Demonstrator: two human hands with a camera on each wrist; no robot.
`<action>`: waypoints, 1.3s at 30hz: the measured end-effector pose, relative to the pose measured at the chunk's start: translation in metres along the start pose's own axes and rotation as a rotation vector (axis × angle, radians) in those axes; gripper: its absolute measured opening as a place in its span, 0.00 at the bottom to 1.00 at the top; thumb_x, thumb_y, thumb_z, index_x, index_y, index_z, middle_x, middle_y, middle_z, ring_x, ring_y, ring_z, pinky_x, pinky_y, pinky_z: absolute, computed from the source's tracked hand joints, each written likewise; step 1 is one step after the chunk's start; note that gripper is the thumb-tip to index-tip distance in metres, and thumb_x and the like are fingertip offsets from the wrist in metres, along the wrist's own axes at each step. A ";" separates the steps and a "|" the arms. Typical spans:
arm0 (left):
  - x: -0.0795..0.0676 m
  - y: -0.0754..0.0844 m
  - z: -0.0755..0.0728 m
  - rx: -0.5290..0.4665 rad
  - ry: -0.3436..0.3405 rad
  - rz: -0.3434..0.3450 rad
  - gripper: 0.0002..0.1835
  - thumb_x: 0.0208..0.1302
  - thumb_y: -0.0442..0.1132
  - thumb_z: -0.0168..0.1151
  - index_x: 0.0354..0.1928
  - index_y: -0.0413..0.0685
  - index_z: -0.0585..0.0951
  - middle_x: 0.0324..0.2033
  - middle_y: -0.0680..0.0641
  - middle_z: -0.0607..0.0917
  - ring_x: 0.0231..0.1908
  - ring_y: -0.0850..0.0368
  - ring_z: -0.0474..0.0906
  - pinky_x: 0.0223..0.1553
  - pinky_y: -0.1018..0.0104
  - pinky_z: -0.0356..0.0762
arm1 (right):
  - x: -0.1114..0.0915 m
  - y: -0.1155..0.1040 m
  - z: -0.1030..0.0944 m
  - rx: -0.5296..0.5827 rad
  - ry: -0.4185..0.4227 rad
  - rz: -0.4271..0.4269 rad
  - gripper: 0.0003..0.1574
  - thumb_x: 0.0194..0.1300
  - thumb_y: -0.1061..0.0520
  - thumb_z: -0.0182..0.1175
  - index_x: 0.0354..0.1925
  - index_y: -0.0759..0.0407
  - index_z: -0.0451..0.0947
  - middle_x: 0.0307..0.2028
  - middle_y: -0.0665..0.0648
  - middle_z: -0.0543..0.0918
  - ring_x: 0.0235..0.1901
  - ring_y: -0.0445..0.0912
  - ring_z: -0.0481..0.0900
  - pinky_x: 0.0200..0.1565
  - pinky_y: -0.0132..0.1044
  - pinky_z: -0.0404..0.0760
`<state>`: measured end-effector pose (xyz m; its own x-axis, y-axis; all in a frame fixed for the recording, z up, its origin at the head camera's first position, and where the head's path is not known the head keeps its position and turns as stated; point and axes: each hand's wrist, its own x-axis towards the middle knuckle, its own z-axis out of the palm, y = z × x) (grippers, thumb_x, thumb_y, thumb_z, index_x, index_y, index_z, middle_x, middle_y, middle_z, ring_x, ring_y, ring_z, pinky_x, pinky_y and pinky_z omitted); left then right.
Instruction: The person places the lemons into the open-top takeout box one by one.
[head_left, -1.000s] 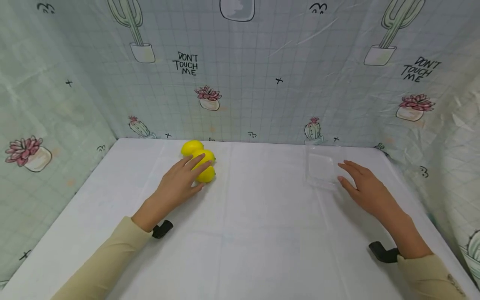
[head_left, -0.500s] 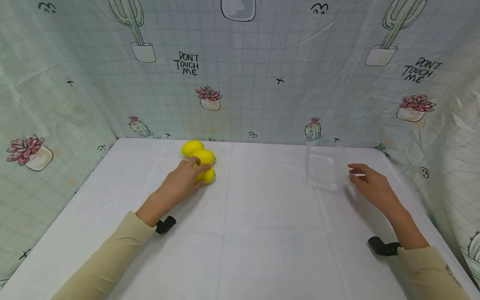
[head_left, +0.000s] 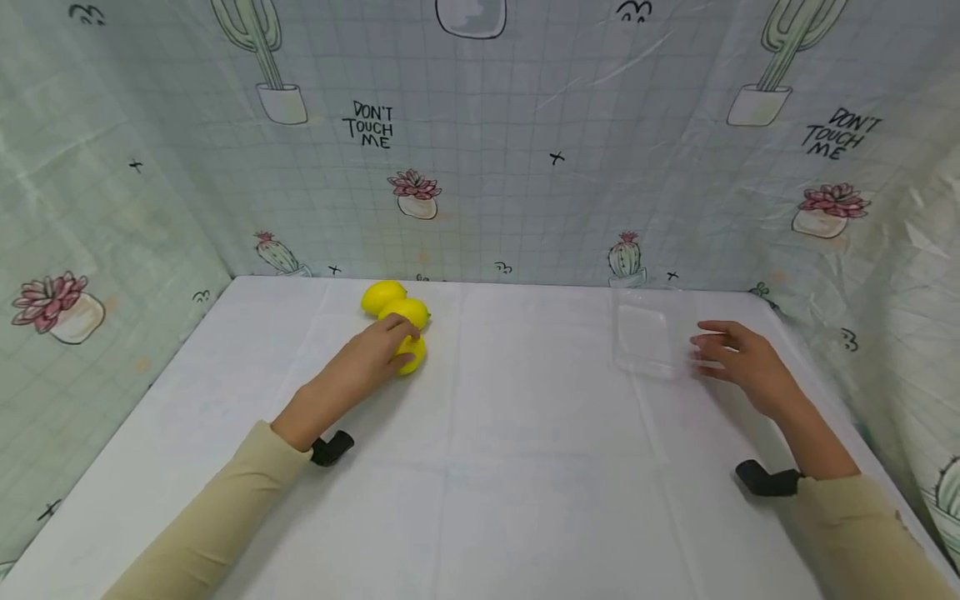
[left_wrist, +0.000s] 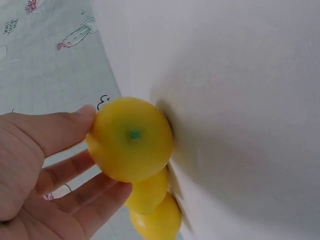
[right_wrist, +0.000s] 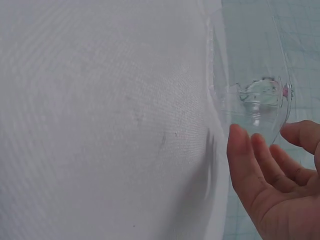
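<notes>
In the head view my left hand [head_left: 381, 348] grips the nearest of three yellow lemons [head_left: 410, 355] at the back left of the table. The left wrist view shows its thumb on one side of that lemon [left_wrist: 131, 140] and the fingers curled beneath it; a green spot marks the lemon's end. Behind it sit a middle lemon [head_left: 406, 312] and a farther lemon [head_left: 383, 297]. At the right, my right hand [head_left: 750, 367] has its loosely bent fingers right at the edge of a clear plastic container [head_left: 643, 337]. The container's rim [right_wrist: 287, 100] stands just before the fingertips.
A white cloth covers the table [head_left: 525, 467]. Behind and beside it hangs a patterned curtain [head_left: 495, 167] with cactus drawings. Black wrist mounts [head_left: 767, 479] stick out below both forearms.
The left fingers have closed from lying spread over the lemons to gripping the nearest one, which has shifted slightly toward me. The right hand drew back from the container, then its fingers spread toward its edge.
</notes>
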<state>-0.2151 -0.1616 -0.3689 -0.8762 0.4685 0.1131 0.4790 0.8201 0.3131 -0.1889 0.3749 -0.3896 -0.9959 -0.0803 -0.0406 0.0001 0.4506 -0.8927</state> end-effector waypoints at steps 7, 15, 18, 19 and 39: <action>-0.003 0.000 -0.006 -0.056 -0.060 -0.051 0.25 0.61 0.29 0.72 0.61 0.36 0.79 0.60 0.36 0.77 0.62 0.39 0.75 0.63 0.46 0.75 | 0.006 -0.004 -0.001 0.054 -0.083 0.044 0.39 0.83 0.49 0.46 0.76 0.75 0.51 0.66 0.66 0.71 0.50 0.32 0.82 0.51 0.36 0.85; -0.007 -0.002 -0.009 -0.042 -0.065 0.023 0.23 0.56 0.22 0.72 0.54 0.43 0.82 0.55 0.39 0.83 0.57 0.40 0.78 0.58 0.44 0.79 | 0.014 -0.010 -0.001 0.053 -0.136 0.124 0.40 0.83 0.47 0.45 0.77 0.72 0.49 0.73 0.74 0.61 0.52 0.29 0.79 0.55 0.36 0.83; -0.005 0.000 -0.011 -0.029 -0.072 0.007 0.24 0.55 0.22 0.73 0.55 0.41 0.82 0.55 0.39 0.83 0.56 0.41 0.79 0.58 0.44 0.78 | 0.017 -0.011 -0.002 0.075 -0.154 0.133 0.41 0.82 0.47 0.47 0.77 0.72 0.49 0.70 0.67 0.69 0.51 0.29 0.80 0.54 0.35 0.83; -0.005 0.000 -0.012 -0.021 -0.079 -0.003 0.25 0.54 0.23 0.74 0.56 0.39 0.82 0.55 0.39 0.84 0.57 0.41 0.79 0.59 0.44 0.78 | 0.018 -0.011 -0.002 0.092 -0.163 0.130 0.41 0.82 0.48 0.47 0.77 0.73 0.48 0.67 0.62 0.73 0.51 0.29 0.80 0.53 0.34 0.83; 0.001 -0.011 -0.013 -0.051 -0.231 -0.003 0.34 0.47 0.24 0.79 0.58 0.43 0.79 0.53 0.42 0.82 0.54 0.44 0.77 0.60 0.48 0.78 | 0.030 -0.011 0.006 0.305 -0.233 0.148 0.39 0.83 0.53 0.46 0.76 0.76 0.46 0.53 0.41 0.84 0.51 0.40 0.85 0.51 0.33 0.84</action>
<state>-0.2219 -0.1739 -0.3603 -0.8392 0.5336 -0.1047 0.4678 0.8066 0.3613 -0.2180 0.3620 -0.3840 -0.9360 -0.2499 -0.2479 0.2034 0.1907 -0.9603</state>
